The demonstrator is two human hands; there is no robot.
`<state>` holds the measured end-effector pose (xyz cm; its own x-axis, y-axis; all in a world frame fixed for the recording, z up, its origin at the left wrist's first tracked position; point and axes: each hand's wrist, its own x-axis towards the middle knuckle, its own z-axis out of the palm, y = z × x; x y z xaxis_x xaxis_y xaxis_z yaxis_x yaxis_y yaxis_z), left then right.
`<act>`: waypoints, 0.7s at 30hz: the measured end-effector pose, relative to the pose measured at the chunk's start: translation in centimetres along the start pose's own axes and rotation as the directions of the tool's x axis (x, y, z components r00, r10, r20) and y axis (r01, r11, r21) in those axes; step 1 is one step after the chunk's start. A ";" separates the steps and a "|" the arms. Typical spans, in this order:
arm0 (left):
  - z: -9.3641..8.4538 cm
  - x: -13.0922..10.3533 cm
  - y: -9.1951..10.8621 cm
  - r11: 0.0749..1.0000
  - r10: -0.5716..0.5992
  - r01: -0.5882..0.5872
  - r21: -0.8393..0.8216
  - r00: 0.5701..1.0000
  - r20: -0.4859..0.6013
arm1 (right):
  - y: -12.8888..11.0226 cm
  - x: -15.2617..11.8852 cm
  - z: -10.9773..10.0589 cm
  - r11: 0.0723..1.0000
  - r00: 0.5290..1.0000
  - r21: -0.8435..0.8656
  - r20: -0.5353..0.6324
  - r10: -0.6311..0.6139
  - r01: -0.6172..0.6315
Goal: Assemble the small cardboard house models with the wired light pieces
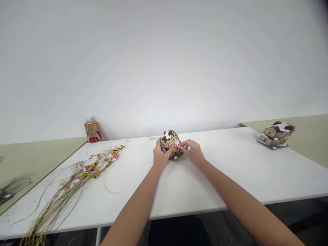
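A small model house (167, 140) with a brown-and-white roof and tan walls stands on a dark base, tilted toward me, at the middle of the white table. My left hand (162, 153) wraps around its left side, with the thumb pressed on the front wall. My right hand (192, 150) pinches a small red-and-white striped awning piece (178, 145) against the front right of the house. Part of the base and the right wall are hidden behind my fingers.
Striped awning pieces with long thin wires (89, 168) lie on the left, wires hanging over the front edge. A second model house (278, 133) stands far right. A bottle (92, 130) stands at the back left, near the wall (164, 68).
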<state>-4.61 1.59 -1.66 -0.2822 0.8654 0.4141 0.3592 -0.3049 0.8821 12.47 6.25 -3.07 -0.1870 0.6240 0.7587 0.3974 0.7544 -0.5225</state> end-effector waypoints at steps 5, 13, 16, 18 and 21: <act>-0.1 0.0 -0.1 0.999 0.036 -0.036 -0.006 0.999 0.014 | -0.2 -0.4 0.2 0.989 0.995 0.109 0.014 0.103 -0.104; -0.5 -0.3 0.3 0.997 0.014 -0.014 0.076 1.000 0.000 | -0.5 -0.5 0.2 0.978 0.985 0.134 0.084 0.151 -0.162; -0.5 -0.4 0.5 0.996 -0.004 0.004 0.084 1.000 0.001 | -0.7 -0.4 0.0 0.977 0.983 0.135 0.098 0.152 -0.165; -0.5 -0.4 0.6 0.997 -0.026 0.026 0.075 1.000 -0.004 | -0.7 -0.4 0.0 0.975 0.982 0.137 0.097 0.160 -0.173; -0.4 -0.5 0.5 0.997 -0.042 0.043 0.065 0.999 -0.015 | -0.9 -0.7 0.2 0.968 0.979 0.150 0.071 0.190 -0.199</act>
<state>-4.64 0.82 -1.36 -0.3108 0.8713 0.3799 0.4039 -0.2407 0.8826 12.06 5.15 -3.16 -0.1714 0.7689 0.6159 0.2869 0.6370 -0.7154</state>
